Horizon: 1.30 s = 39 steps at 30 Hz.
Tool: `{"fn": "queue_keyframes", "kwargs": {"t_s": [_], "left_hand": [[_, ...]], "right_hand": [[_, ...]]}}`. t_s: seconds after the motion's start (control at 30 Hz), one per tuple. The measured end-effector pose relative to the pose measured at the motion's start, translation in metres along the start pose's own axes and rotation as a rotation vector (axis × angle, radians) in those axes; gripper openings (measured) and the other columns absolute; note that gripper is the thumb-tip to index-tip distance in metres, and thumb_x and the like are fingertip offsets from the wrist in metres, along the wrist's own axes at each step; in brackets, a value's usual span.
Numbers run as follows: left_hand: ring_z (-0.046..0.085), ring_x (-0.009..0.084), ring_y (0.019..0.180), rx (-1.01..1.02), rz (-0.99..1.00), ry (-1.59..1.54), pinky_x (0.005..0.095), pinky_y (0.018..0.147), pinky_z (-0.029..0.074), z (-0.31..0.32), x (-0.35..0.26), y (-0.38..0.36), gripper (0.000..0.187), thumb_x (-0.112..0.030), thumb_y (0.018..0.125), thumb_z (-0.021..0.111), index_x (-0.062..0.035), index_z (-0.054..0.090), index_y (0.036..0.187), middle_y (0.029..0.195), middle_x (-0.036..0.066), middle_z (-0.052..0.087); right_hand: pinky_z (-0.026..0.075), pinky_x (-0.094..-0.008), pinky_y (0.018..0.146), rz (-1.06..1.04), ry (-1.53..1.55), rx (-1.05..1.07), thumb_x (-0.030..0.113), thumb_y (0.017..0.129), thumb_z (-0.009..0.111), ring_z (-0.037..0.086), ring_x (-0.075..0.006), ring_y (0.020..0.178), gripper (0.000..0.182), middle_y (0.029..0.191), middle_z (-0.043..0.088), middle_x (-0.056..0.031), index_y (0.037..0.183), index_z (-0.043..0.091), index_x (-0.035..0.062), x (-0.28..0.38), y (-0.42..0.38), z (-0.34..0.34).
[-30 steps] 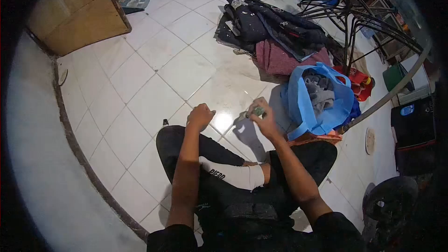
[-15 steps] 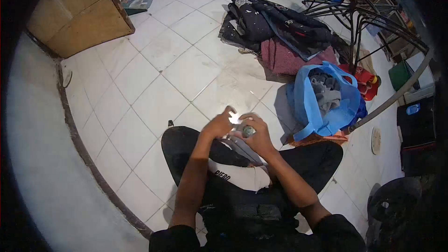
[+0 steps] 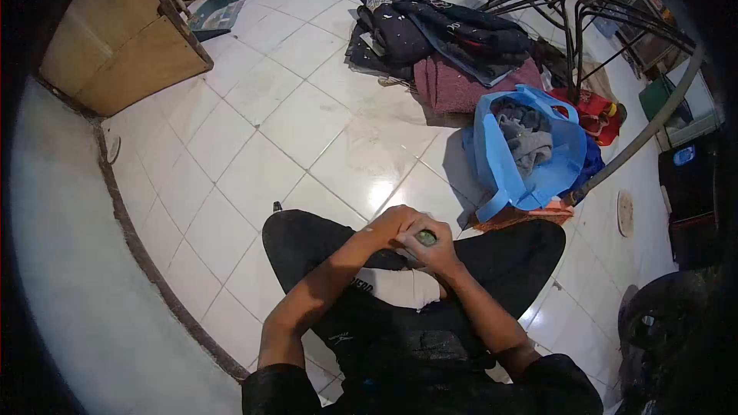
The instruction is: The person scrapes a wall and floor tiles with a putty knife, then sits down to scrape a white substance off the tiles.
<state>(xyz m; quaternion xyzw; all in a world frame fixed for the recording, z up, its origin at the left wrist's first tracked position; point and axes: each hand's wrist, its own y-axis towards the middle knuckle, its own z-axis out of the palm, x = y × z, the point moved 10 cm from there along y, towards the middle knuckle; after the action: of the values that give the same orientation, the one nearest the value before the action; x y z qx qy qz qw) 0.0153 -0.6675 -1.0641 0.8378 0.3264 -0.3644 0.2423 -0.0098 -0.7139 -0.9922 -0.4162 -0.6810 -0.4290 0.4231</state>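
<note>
Green-ended round object (image 3: 427, 237), and it's right in the middle of the action, up above the lap! The right hand (image 3: 442, 253) has it, the grip curled snugly around its sides with the rounded end showing. In comes the left hand (image 3: 394, 220) from nine o'clock, pressed close against the right; its fingertips are tucked out of sight, so whether that grip is clenched or has hold of anything, I cannot tell.

Good handling here, I'd judge, means a steady right grip, firm but no crushing, wrists loose, and the left working close in so that nothing slips. Elbows low over the thighs should help too!

Moving outward now: black trousers (image 3: 301, 244) folded either side, pale printed cloth (image 3: 400, 286) at six o'clock. Over at two, the blue bag (image 3: 497, 157) stands open on the tiled floor (image 3: 288, 127), grey cloth (image 3: 530, 138) bundled inside, and orange fabric (image 3: 523, 216) lies by its base at three. Up at one o'clock, maroon cloth (image 3: 469, 88); beyond it, towards twelve, the dark clothes (image 3: 453, 34) heaped up. And way out at eleven, a dustpan (image 3: 217, 15)!
</note>
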Motion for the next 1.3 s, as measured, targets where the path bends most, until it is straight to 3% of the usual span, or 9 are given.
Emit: {"fn": "queue_keyframes", "kwargs": {"t_s": [0.07, 0.17, 0.3, 0.43, 0.47, 0.6, 0.87, 1.0, 1.3], "left_hand": [[0.061, 0.0376, 0.071, -0.163, 0.073, -0.059, 0.0443, 0.068, 0.05, -0.01, -0.011, -0.009, 0.021, -0.017, 0.069, 0.07, -0.0005, 0.06, 0.076, 0.069, 0.017, 0.061], [0.06, 0.0347, 0.079, 0.086, -0.125, -0.445, 0.0427, 0.073, 0.048, 0.008, 0.001, -0.022, 0.018, -0.016, 0.071, 0.069, -0.0007, 0.06, 0.073, 0.076, 0.018, 0.06], [0.056, 0.0289, 0.078, -0.042, -0.047, -0.175, 0.0393, 0.076, 0.044, -0.012, 0.002, -0.019, 0.015, -0.014, 0.071, 0.066, -0.0009, 0.061, 0.073, 0.075, 0.015, 0.058], [0.052, 0.0284, 0.084, -0.057, 0.026, -0.211, 0.037, 0.084, 0.042, -0.012, -0.002, -0.015, 0.012, -0.015, 0.072, 0.063, -0.0058, 0.061, 0.079, 0.077, 0.009, 0.056], [0.053, 0.0265, 0.087, -0.019, 0.042, -0.042, 0.036, 0.087, 0.04, -0.006, -0.001, -0.01, 0.012, -0.018, 0.073, 0.062, -0.0081, 0.06, 0.079, 0.08, 0.008, 0.057], [0.055, 0.0259, 0.09, 0.111, 0.023, 0.026, 0.0378, 0.089, 0.039, 0.003, 0.012, -0.009, 0.014, -0.023, 0.074, 0.061, -0.0096, 0.059, 0.076, 0.082, 0.007, 0.059], [0.06, 0.0314, 0.077, 0.077, 0.064, 0.075, 0.0413, 0.076, 0.042, 0.001, 0.054, -0.003, 0.025, -0.026, 0.053, 0.071, -0.0113, 0.058, 0.069, 0.072, 0.009, 0.06], [0.06, 0.0321, 0.071, 0.199, 0.036, 0.296, 0.0412, 0.071, 0.044, 0.006, 0.077, 0.008, 0.018, -0.025, 0.061, 0.068, -0.0106, 0.059, 0.062, 0.066, 0.01, 0.061], [0.059, 0.0322, 0.073, 0.096, 0.047, 0.194, 0.0415, 0.071, 0.044, -0.032, 0.08, 0.012, 0.02, -0.029, 0.067, 0.064, -0.0095, 0.059, 0.064, 0.071, 0.01, 0.062]], "right_hand": [[0.05, -0.0305, 0.069, 0.057, 0.141, 0.109, 0.013, 0.078, 0.078, 0.062, -0.0165, 0.071, 0.018, 0.073, 0.065, -0.0078, 0.074, 0.063, 0.003, -0.006, -0.004, 0.01], [0.049, -0.0273, 0.063, 0.036, 0.22, 0.191, 0.016, 0.079, 0.079, 0.06, -0.0118, 0.066, 0.023, 0.069, 0.064, -0.0071, 0.07, 0.062, 0.0022, -0.001, 0.007, 0.017], [0.043, -0.0288, 0.055, -0.064, -0.011, 0.445, 0.022, 0.079, 0.079, 0.05, -0.0109, 0.057, 0.037, 0.061, 0.057, -0.0056, 0.06, 0.053, 0.0038, 0.021, 0.014, 0.035], [0.042, -0.0322, 0.052, -0.291, -0.065, 0.267, 0.018, 0.08, 0.077, 0.049, -0.0181, 0.052, 0.038, 0.058, 0.052, -0.0048, 0.057, 0.049, 0.0048, 0.021, 0.009, 0.028], [0.041, -0.0336, 0.049, -0.528, -0.185, 0.202, 0.012, 0.082, 0.072, 0.05, -0.0212, 0.05, 0.036, 0.057, 0.05, -0.0063, 0.057, 0.048, 0.0058, 0.036, 0.002, 0.032], [0.04, -0.0352, 0.048, -0.358, -0.117, 0.117, -0.006, 0.079, 0.067, 0.049, -0.0237, 0.049, 0.029, 0.059, 0.047, -0.0094, 0.061, 0.046, 0.0018, 0.019, 0.009, 0.031], [0.038, -0.0331, 0.048, -0.197, 0.005, -0.096, -0.008, 0.08, 0.062, 0.043, -0.0213, 0.046, 0.034, 0.053, 0.041, -0.0097, 0.056, 0.04, 0.0015, -0.01, 0.031, 0.032], [0.038, -0.0329, 0.048, -0.185, 0.008, -0.151, -0.008, 0.08, 0.062, 0.044, -0.0217, 0.046, 0.033, 0.053, 0.042, -0.0098, 0.056, 0.041, 0.0018, -0.021, 0.048, 0.039], [0.039, -0.0319, 0.049, -0.221, -0.058, -0.198, -0.007, 0.079, 0.063, 0.045, -0.0199, 0.046, 0.028, 0.053, 0.045, -0.0095, 0.057, 0.046, 0.0015, -0.026, 0.066, 0.052]]}}
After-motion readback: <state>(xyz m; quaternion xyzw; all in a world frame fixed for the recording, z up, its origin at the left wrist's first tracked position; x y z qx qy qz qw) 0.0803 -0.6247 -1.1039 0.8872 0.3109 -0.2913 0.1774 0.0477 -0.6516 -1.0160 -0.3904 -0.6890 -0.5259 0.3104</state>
